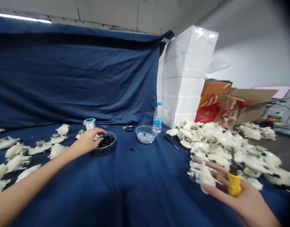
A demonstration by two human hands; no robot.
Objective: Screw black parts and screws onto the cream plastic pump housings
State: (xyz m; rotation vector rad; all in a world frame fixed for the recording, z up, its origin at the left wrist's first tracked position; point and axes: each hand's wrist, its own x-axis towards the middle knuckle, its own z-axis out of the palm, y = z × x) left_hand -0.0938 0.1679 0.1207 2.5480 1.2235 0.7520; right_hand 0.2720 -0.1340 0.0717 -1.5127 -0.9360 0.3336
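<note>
My left hand (pixel 90 140) is at the near-left rim of a clear bowl (pixel 111 150) of small black parts (pixel 107 141). Its thumb and index finger are apart, and a pale piece shows between them; whether they touch it is unclear. On the right, somewhat blurred, my right hand (pixel 245 197) has its fingers round a white plastic housing (pixel 207 178) with a silvery part at its left end. The same hand also keeps a yellow-handled screwdriver (pixel 234 184) against the palm, its dark shaft upward. A large heap of similar white housings (pixel 220 138) lies just behind this hand.
More housings (pixel 17 153) lie at the left. A wire spool (pixel 89 124), a bowl of screws (pixel 146 137), a water bottle (pixel 157 118) and a black screwdriver (pixel 170 141) stand or lie mid-table. White boxes (pixel 180 78) are stacked behind, beside a cardboard box (pixel 253 97).
</note>
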